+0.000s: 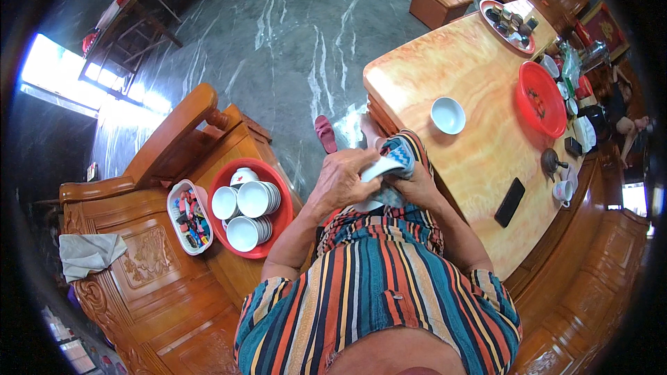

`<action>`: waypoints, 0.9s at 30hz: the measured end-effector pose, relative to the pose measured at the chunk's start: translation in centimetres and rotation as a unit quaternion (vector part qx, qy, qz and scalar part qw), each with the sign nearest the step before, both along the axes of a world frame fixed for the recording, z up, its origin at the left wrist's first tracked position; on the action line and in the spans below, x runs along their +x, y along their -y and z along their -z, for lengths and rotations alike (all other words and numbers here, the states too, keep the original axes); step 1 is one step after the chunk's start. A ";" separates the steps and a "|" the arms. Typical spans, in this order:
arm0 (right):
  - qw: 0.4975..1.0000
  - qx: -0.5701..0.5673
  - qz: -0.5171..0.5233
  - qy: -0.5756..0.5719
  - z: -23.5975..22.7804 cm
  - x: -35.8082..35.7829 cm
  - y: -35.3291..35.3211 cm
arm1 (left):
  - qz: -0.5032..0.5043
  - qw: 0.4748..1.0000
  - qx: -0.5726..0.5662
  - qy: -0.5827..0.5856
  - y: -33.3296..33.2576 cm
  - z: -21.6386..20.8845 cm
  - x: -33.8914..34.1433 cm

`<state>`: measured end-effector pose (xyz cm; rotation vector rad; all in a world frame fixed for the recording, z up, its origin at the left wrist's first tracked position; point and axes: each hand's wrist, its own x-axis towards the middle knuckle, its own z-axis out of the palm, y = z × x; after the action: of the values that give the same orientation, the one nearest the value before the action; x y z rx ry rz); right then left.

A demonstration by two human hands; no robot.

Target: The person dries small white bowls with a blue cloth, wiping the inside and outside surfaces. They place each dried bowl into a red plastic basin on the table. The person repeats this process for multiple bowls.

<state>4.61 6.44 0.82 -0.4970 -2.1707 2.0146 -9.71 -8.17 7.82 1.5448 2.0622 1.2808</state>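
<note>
Over my lap, my left hand (345, 178) is closed round a white bowl (381, 168), which is tilted so that mostly its rim and side show. Bunched in my right hand (419, 186) is a blue and white patterned cloth (399, 151), pressed against the bowl. Part of the bowl is hidden by my fingers and the cloth. To my left, a red basin (278, 176) on the wooden bench holds stacks of white bowls (254, 198). One white bowl (448, 115) stands alone on the table to my right.
Beside the basin is a white basket (171, 198) of small colourful items; a grey cloth (90, 253) lies on the bench (149, 305). The marble-look table (479, 173) carries a black phone (511, 203), a red bowl (524, 107), a tray (486, 8) and a mug (562, 191). Another person (623, 107) sits far right.
</note>
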 end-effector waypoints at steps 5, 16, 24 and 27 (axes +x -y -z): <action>0.984 0.149 -0.084 0.044 -2.7 -0.1 -0.5 | 0.061 0.995 -0.080 -0.006 -0.2 0.0 0.2; 0.923 -0.316 0.195 -0.100 -0.6 -2.3 2.3 | -0.084 0.985 0.106 0.105 -1.9 2.7 1.7; 0.958 -0.220 0.150 -0.109 0.6 -1.7 1.1 | -0.047 0.991 0.080 0.101 -1.1 2.9 1.5; 0.977 -0.136 0.130 -0.101 1.0 -0.9 -0.1 | -0.018 0.995 0.010 0.094 -0.4 1.3 1.2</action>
<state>3.70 6.56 -0.19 -0.5480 -1.6310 2.1182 -8.54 -7.75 6.56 1.3445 1.9735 1.4056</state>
